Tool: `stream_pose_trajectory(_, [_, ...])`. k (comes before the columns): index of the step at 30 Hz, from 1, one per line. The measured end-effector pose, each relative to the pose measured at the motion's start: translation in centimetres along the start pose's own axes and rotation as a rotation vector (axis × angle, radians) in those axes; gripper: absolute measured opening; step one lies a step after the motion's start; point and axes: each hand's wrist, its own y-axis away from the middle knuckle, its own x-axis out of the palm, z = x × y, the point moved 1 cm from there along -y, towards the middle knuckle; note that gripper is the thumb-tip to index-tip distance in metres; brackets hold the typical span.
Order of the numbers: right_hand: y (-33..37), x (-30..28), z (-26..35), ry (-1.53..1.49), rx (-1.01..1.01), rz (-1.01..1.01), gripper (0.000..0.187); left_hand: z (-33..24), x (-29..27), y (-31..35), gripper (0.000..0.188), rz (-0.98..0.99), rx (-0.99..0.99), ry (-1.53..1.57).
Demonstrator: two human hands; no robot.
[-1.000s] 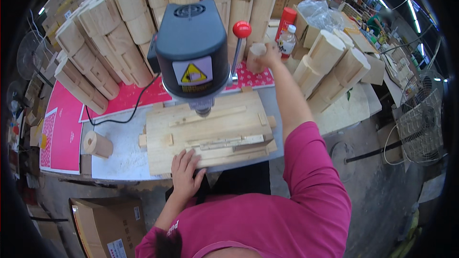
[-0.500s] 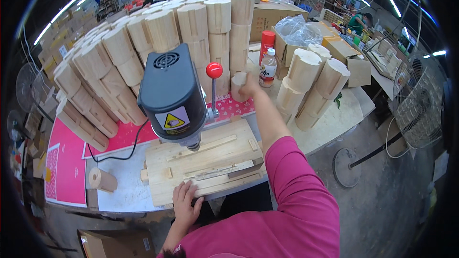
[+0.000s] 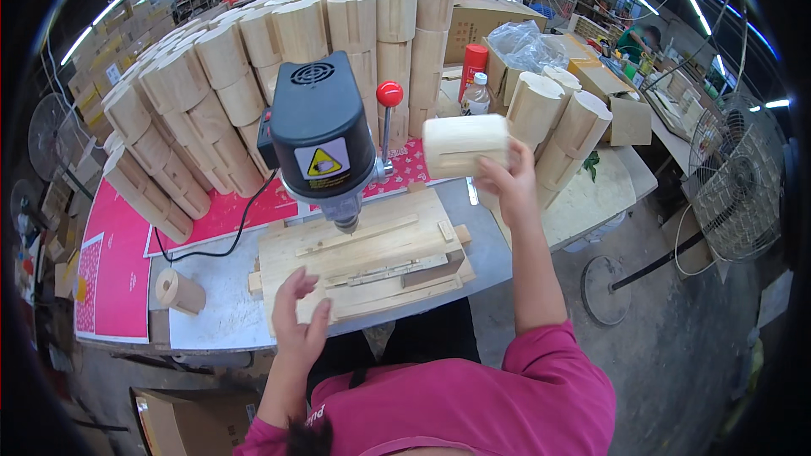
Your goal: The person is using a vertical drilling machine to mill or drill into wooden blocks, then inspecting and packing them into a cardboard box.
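My right hand [image 3: 508, 177] grips a short pale wooden cylinder [image 3: 465, 145] by its end and holds it up on its side, right of the drill press. Grooves run along the block; motion blurs it slightly. Over the front left of the wooden jig board [image 3: 372, 245], my left hand [image 3: 302, 312] is raised with its fingers apart and nothing in it. Strips of wood are fixed on the board. Above it stands the dark drill press head [image 3: 321, 131], with a chuck [image 3: 345, 218] pointing down and a red-knobbed lever [image 3: 389, 95].
Tall stacks of wooden cylinders [image 3: 203, 84] curve behind the drill. One holed cylinder [image 3: 180, 291] stands at the left. A bottle [image 3: 476, 95], a red can [image 3: 473, 66] and further cylinder stacks [image 3: 553, 135] stand at the right. A black cable [image 3: 241, 232] crosses the table. Two people work farther back.
My right hand has lifted the cylinder from beside the stacks and brought it nearer, tipped onto its side. My left hand has risen off the board's front edge, its fingers spreading.
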Motion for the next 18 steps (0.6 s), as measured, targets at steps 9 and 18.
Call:
stream_pose_trajectory(9, [15.1,4.9,-0.5,-0.18,-0.021,0.369,0.079,-4.9,3.1,-0.5,0.075,0.016,0.115,0.393])
stream_pose_trajectory(18, [15.4,6.6,-2.6,0.013,0.247,0.647,0.072,-4.2,-0.3,0.4,0.063,-0.158,-0.371,0.662])
